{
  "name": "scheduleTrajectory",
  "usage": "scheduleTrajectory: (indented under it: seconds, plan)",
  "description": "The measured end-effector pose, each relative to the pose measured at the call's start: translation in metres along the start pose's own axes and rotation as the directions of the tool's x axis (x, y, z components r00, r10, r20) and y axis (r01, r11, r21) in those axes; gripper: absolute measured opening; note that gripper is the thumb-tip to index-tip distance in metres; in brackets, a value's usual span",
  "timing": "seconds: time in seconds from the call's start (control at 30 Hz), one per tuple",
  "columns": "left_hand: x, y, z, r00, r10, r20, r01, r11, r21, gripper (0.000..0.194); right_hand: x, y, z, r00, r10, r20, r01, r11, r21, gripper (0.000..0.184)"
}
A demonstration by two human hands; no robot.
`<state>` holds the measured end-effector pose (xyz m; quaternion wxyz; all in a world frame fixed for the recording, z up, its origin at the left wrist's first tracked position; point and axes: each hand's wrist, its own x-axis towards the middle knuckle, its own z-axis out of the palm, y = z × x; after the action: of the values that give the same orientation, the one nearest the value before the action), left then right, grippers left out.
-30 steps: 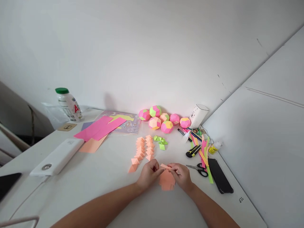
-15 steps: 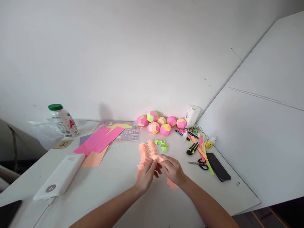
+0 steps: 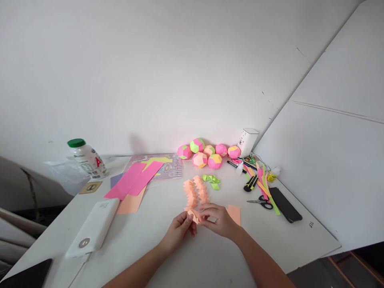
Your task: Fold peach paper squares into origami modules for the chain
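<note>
My left hand [image 3: 178, 230] pinches a small folded peach paper piece [image 3: 195, 217] between thumb and fingers. On its other side, the fingertips of my right hand [image 3: 218, 219] grip the piece's right edge. Just beyond my hands, two rows of similar folded peach pieces [image 3: 191, 193] stand close together on the white table [image 3: 192, 260]. Several folded green pieces [image 3: 211, 180] lie to the right of those rows. Peach paper [image 3: 234, 214] lies flat by my right wrist, partly hidden by the hand.
Several multicoloured paper balls [image 3: 199, 160] sit against the wall. Pink sheets [image 3: 135, 180], a white power bank [image 3: 94, 228] and a green-capped bottle [image 3: 87, 158] are at left. At right are scissors [image 3: 264, 203], a cutter [image 3: 251, 184], paper strips [image 3: 264, 180] and a black phone [image 3: 285, 205].
My hands have come nearer with the folded paper piece, showing more of the peach rows. My right hand's fingers have shifted on its edge. The view has swung slightly left.
</note>
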<state>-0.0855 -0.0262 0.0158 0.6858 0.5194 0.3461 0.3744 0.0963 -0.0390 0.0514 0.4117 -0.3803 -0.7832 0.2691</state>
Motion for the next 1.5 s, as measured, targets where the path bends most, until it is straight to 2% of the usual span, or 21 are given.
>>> scheduleTrajectory:
  seconds: [0.1, 0.3, 0.57, 0.77, 0.93, 1.1, 1.3, 1.5]
  plan:
    - [-0.002, -0.003, -0.001, 0.999, -0.008, 0.041, 0.007, 0.999, 0.035, 0.041, -0.004, 0.001, -0.002, 0.999, 0.047, 0.019, -0.048, 0.997, 0.055, 0.009]
    - [-0.001, -0.004, -0.004, 0.999, -0.002, 0.048, -0.002, 0.996, 0.086, 0.039, -0.008, 0.005, -0.002, 0.986, 0.153, -0.070, -0.143, 0.982, 0.123, 0.013]
    - [-0.002, -0.008, -0.005, 1.000, -0.017, 0.021, 0.013, 0.986, 0.168, 0.037, -0.011, 0.009, 0.009, 0.934, 0.358, 0.019, -0.340, 0.869, 0.359, 0.012]
    - [-0.002, -0.003, -0.002, 1.000, -0.012, 0.016, 0.009, 0.981, 0.194, 0.034, -0.014, 0.013, 0.013, 0.878, 0.454, 0.149, -0.464, 0.734, 0.495, 0.009]
    - [-0.001, 0.000, 0.003, 0.999, -0.037, 0.035, 0.031, 0.989, 0.148, 0.028, -0.014, 0.013, 0.015, 0.862, 0.482, 0.156, -0.487, 0.705, 0.516, 0.009]
    - [-0.001, -0.003, 0.002, 0.998, -0.070, 0.008, 0.068, 0.984, 0.164, 0.033, -0.014, 0.014, 0.015, 0.858, 0.484, 0.170, -0.497, 0.700, 0.513, 0.010]
    - [0.000, -0.001, -0.002, 0.997, -0.064, 0.034, 0.060, 0.993, 0.106, 0.035, -0.014, 0.016, 0.016, 0.894, 0.418, 0.162, -0.441, 0.753, 0.489, 0.006]
    - [0.001, 0.006, -0.002, 0.991, -0.132, 0.038, 0.133, 0.991, -0.029, 0.039, -0.017, 0.017, 0.017, 0.925, 0.354, 0.140, -0.380, 0.834, 0.399, 0.012]
